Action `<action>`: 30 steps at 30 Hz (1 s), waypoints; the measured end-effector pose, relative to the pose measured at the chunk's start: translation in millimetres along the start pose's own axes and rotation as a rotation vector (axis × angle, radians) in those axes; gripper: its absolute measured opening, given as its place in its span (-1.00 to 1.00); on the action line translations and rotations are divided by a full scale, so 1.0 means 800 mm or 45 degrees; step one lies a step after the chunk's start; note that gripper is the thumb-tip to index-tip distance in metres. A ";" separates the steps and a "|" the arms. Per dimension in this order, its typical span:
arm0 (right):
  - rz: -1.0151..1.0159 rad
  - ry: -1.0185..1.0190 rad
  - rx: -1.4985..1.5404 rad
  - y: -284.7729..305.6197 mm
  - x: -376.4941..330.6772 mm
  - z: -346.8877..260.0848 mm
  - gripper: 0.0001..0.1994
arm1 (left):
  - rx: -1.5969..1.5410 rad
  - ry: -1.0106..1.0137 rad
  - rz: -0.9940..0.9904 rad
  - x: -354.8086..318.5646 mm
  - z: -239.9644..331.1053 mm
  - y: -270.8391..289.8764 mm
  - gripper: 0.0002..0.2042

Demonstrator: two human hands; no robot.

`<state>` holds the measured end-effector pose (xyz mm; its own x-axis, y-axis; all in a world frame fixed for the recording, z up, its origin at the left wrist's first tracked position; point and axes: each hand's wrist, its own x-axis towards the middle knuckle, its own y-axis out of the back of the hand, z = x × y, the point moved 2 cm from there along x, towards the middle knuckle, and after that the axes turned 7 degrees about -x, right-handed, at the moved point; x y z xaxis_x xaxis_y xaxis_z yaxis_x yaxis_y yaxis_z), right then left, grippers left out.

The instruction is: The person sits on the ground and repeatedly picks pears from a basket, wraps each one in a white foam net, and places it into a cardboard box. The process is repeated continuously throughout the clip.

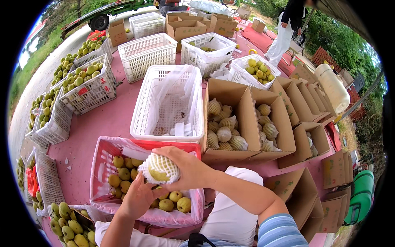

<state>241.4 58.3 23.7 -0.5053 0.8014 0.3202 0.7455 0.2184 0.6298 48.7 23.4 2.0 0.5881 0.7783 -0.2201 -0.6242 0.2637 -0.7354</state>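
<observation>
1. Both hands close around one yellow-green pear [158, 173] in a white foam net sleeve [162, 164], held above a red crate [103, 164] of bare pears.
2. The left hand [138, 197] cups it from below; the right hand [187, 168] wraps over the top.
3. The pear looks firm but easily bruised, the net soft and stretchy; cradling its broad middle seems safest.
4. A pink ground sheet [107, 119] outdoors carries white crates and a cardboard box [230, 123] of netted pears.
</observation>
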 end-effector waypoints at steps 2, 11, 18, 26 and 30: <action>0.358 -0.203 -0.039 0.065 0.001 0.039 -0.19 | -0.071 -0.015 -0.146 -0.010 0.020 -0.013 -0.45; 0.463 -1.390 -0.045 0.091 -0.080 0.376 -0.06 | -0.052 -0.399 0.338 -0.017 0.076 0.050 -0.51; 0.128 -1.182 -0.965 0.103 -0.049 0.324 -0.41 | -0.230 -0.619 0.552 -0.038 0.109 0.086 -0.60; -0.783 -0.537 -0.478 -0.128 0.019 0.197 -0.68 | -0.434 -0.779 0.655 -0.062 0.122 0.105 -0.70; -0.326 -0.778 -0.381 -0.258 -0.014 0.287 -0.39 | -0.399 -0.775 0.730 -0.067 0.119 0.101 -0.72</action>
<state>193.0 132.2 -272.1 -0.2495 0.9327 -0.2604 0.4411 0.3488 0.8269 -82.3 57.0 15.2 -0.2016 0.9340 -0.2949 -0.5170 -0.3571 -0.7779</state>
